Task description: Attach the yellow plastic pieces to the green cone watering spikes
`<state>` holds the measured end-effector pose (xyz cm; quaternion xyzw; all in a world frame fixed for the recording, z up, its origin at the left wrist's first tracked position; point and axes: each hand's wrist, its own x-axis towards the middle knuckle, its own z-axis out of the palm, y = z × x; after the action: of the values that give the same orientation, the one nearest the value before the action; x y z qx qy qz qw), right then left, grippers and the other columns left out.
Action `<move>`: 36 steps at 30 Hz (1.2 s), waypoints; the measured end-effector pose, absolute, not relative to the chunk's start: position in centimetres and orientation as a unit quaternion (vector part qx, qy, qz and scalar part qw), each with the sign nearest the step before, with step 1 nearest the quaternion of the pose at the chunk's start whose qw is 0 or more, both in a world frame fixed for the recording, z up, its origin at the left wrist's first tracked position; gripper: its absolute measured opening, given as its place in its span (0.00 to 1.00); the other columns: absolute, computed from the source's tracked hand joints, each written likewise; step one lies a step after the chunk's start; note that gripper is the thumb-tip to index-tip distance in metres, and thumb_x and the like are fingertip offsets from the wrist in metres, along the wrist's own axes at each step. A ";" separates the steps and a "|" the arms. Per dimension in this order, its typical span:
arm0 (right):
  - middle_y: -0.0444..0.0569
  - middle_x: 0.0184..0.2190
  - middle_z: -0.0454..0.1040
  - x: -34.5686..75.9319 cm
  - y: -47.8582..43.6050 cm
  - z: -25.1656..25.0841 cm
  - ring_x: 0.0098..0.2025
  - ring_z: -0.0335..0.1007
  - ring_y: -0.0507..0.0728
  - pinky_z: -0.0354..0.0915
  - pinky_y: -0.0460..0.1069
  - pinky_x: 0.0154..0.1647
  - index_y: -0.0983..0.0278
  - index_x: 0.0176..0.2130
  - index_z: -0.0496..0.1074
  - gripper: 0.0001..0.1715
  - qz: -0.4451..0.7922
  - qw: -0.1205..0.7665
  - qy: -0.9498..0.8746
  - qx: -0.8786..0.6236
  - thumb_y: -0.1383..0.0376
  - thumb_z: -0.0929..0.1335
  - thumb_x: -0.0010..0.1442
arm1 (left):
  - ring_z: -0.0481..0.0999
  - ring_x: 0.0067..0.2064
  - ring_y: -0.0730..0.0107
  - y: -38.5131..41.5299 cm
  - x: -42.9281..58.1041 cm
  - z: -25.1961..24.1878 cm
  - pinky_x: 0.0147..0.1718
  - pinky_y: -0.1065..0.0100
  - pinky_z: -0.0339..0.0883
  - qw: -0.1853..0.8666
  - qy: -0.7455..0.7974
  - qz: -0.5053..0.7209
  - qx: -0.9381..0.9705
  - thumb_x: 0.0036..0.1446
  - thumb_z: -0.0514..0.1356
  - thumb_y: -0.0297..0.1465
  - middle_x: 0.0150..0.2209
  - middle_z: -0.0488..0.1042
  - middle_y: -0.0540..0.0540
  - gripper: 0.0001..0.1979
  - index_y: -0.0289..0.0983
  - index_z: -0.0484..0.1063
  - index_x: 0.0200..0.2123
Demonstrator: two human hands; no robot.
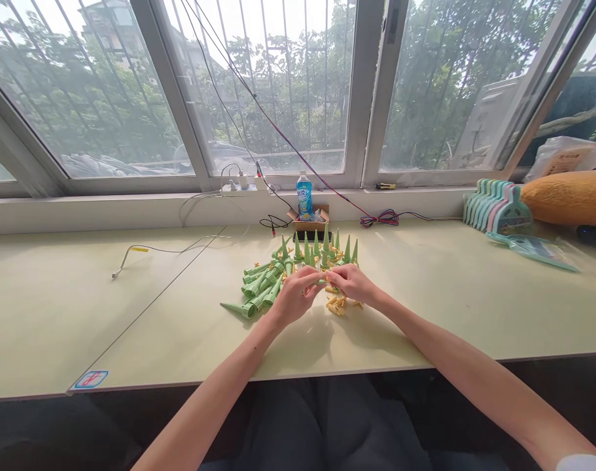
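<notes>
My left hand (298, 294) and my right hand (352, 282) meet at the fingertips over the table, both closed in a pinch. A bit of green shows at the left fingers, apparently a green plastic spike, mostly hidden. Between the right thumb and fingers is a small yellow piece, hard to make out. Several hollow green plastic spikes (258, 284) lie in a heap left of my hands. Behind them, more green spikes (326, 247) stand upright, points up. Loose small yellow pieces (335, 305) lie just below my right hand.
Behind the spikes are a dark phone (312, 236), a small cardboard box (322, 214) and a blue bottle (304, 196). Coiled cable (381, 218) lies along the wall. Pastel hangers (496, 204) and an orange cushion (567, 196) sit far right; a thin cable (123, 261) lies left.
</notes>
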<state>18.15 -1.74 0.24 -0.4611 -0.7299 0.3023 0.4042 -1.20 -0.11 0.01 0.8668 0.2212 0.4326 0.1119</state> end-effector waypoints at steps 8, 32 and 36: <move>0.38 0.13 0.53 18.2 -1.6 0.2 0.17 0.47 0.47 0.47 0.45 0.19 0.62 0.18 0.56 0.28 0.331 0.407 -0.717 -0.459 0.49 0.62 0.61 | 0.68 0.25 0.79 -0.2 -1.2 0.0 0.27 0.73 0.66 0.100 0.228 0.423 0.872 0.64 0.58 0.32 0.37 0.75 0.46 0.07 0.39 0.76 0.41; 0.40 0.13 0.54 18.1 -1.5 -0.4 0.18 0.50 0.49 0.50 0.46 0.22 0.62 0.17 0.53 0.33 0.254 0.481 -0.692 -0.475 0.46 0.60 0.65 | 0.71 0.29 0.73 -0.9 -0.5 -0.2 0.29 0.69 0.70 0.176 0.299 0.427 0.835 0.61 0.57 0.28 0.33 0.74 0.47 0.03 0.37 0.70 0.33; 0.41 0.15 0.54 18.3 -1.5 -0.4 0.20 0.48 0.49 0.49 0.47 0.22 0.62 0.18 0.54 0.32 0.181 0.511 -0.692 -0.477 0.47 0.59 0.66 | 0.71 0.29 0.73 -1.3 -0.3 -0.2 0.28 0.70 0.68 0.184 0.311 0.420 0.832 0.61 0.57 0.29 0.31 0.72 0.48 0.05 0.37 0.68 0.32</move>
<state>18.32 -1.52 -0.44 -0.4772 -0.6920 0.1809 0.5106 -0.28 -1.35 -0.21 0.8324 0.3109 0.4204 0.1838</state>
